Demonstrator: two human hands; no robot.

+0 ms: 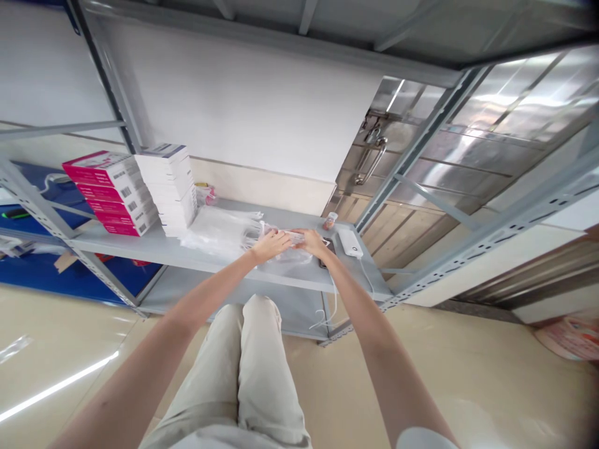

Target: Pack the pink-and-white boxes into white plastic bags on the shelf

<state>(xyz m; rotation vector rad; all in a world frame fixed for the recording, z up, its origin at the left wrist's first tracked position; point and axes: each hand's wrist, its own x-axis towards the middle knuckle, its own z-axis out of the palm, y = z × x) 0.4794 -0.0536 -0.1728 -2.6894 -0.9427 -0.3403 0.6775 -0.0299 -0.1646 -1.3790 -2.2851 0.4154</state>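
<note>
At mid-frame, left hand [272, 244]: your fingers bend down over a clear plastic bag [298, 256]; whether they pinch it cannot be told.
Right hand [311, 242]: just beside your left, its fingers curl toward the same plastic; the grip is too small to read.
Clear plastic bag: at the frame's center, under and between your hands, on the gray shelf [285, 215].
Plastic pile [218, 229]: whitish and crumpled, left of center, near your left hand.
White boxes [172, 193]: stacked in the left half of the frame, beside the plastic pile.
Pink-and-white boxes [115, 196]: another stack, farther left.
Small jar [330, 220]: right of center, above your right hand in the frame.
White device [349, 242]: to the right of your right hand, with a white cable [367, 278] running down from it.
Your legs [262, 368]: in light trousers, at the bottom center.
</note>
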